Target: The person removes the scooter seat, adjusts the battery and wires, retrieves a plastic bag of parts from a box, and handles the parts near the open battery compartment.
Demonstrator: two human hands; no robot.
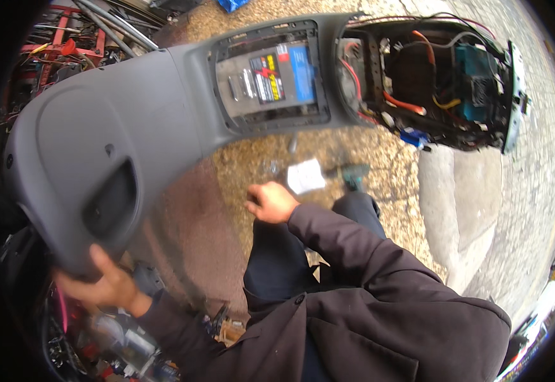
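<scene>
Watching from afar, I start at the left, where the left hand [109, 283] meets the near edge of the large grey panel [80, 127], thumb spread from the fingers; I cannot tell whether it grips that edge or merely rests against it. The panel, with its dark pocket [112, 197], joins a long grey body that stretches rightward across the far side. I judge this outer shell to be largely assembled at this end.

Rightward, a black-rimmed opening [319, 63] stands uncovered, and what looks like a battery [268, 79] sits down inside it, so I count that part as placed but not closed over. Below it, on the near side, the right hand [272, 202] hovers over the lap, fingers curled in and blurred; I cannot tell whether they close on something small. It is well apart from the body, just left of a white sheet [306, 176] on the ground.

Farthest right, orange cables [404, 104] and a teal box [474, 95] lie exposed in bare framework, which I read as the least finished end, out of both hands' reach as they are placed.
</scene>
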